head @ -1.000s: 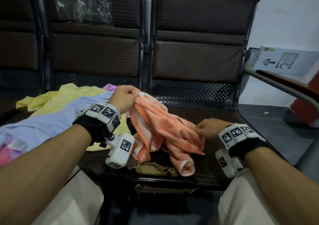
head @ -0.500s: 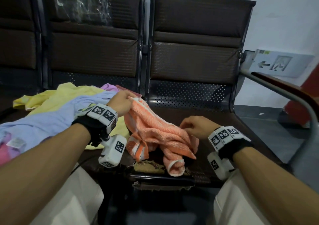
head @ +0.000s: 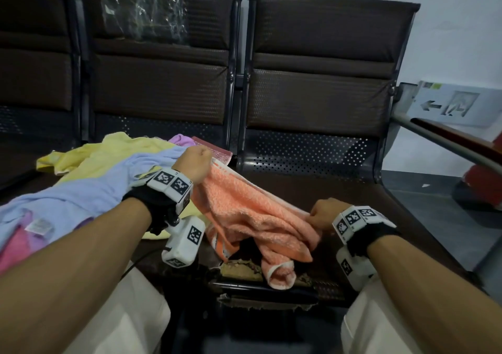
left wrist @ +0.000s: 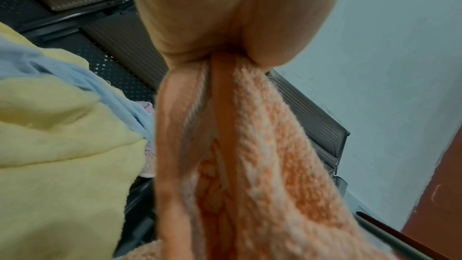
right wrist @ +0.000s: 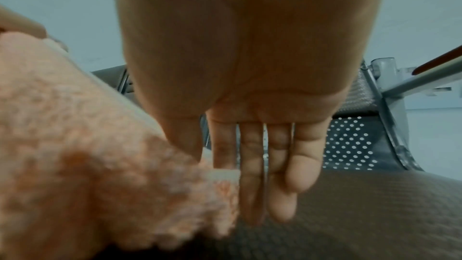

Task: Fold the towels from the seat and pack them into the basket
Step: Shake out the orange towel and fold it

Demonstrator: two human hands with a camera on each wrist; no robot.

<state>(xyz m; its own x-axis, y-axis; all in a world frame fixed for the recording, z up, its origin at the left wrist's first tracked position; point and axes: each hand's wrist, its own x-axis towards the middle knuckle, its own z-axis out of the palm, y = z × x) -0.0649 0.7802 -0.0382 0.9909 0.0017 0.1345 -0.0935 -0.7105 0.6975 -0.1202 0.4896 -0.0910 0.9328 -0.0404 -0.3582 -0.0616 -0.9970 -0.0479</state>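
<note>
Left hand: my left hand [head: 194, 165] is a tight fist on one corner of the orange towel [head: 244, 212], held up at the far left of it.
Right hand: my right hand [head: 323, 214] is low at the right. Its thumb and first finger look to pinch the white hem, and the other fingers hang straight.
Hands: they are apart, with the towel's top edge stretched between them.
Orange towel: most of it sags in a bunch on the seat [head: 353, 188], and one rolled end hangs over the near edge.
Other towels: the yellow towel [head: 103, 152] and the blue towel [head: 89, 190] lie in a pile to the left.
Basket: I cannot see it in any view.
Step now: I think I am spreading the towel open so that I can fold it.
How to do it well: I should slide my right hand along the hem to find the real corner. Then I should lift both hands level and shake the bunch loose.
Watch out: the torn front edge [head: 239, 268] of the seat may catch the fluffy cloth, so I should lift before I pull.
</note>
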